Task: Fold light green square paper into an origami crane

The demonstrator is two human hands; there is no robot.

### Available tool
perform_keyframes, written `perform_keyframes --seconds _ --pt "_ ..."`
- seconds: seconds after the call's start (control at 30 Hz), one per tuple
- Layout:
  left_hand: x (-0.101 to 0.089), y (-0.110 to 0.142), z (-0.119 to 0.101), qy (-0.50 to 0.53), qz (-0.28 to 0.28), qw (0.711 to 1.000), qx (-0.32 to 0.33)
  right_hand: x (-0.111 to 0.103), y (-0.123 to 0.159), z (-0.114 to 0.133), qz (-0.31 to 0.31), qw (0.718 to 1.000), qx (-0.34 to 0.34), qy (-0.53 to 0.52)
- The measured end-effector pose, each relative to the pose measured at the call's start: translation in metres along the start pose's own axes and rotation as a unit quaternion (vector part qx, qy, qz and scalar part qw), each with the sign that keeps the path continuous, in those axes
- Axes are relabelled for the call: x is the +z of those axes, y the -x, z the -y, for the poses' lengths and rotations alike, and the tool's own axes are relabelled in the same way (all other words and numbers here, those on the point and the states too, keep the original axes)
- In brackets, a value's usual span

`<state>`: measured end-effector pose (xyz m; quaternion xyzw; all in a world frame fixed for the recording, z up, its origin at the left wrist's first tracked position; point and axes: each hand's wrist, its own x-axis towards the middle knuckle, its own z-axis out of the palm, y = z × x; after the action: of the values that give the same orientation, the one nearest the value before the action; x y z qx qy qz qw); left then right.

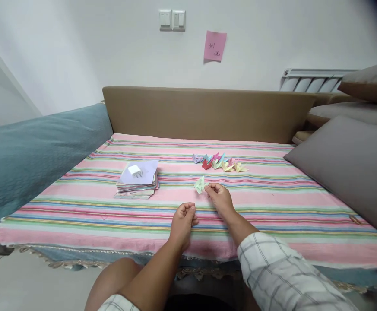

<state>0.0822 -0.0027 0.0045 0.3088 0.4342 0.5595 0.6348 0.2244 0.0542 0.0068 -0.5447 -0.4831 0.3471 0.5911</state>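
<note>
Pale green folded paper piece (199,185), tip pointing away from the person, is pinched at its right side by the right hand (220,198), lying beyond and slightly right of the loosely curled, apparently unladen left hand (181,224).

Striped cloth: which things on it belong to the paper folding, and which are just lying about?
Likely used: pale green paper in the right hand; folded shapes; paper stack.
Lying about: white plug on that stack; grey cushion; small brown item.
</note>
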Motion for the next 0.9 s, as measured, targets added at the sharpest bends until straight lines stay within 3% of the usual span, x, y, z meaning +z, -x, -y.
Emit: perform_keyframes --seconds 0.2,0.5,0.9 --pt "-0.003 -0.002 0.001 0.002 0.005 1.000 -0.031 0.013 -0.056 -0.003 -0.010 0.998 -0.004 0.058" --pt "-0.004 -0.007 0.002 -0.004 0.029 0.998 -0.063 0.041 -0.107 -0.030 -0.047 0.989 0.007 0.138" --pt "-0.008 -0.008 0.005 -0.031 0.044 0.996 -0.064 0.050 -0.131 -0.037 -0.087 0.978 0.028 0.190"
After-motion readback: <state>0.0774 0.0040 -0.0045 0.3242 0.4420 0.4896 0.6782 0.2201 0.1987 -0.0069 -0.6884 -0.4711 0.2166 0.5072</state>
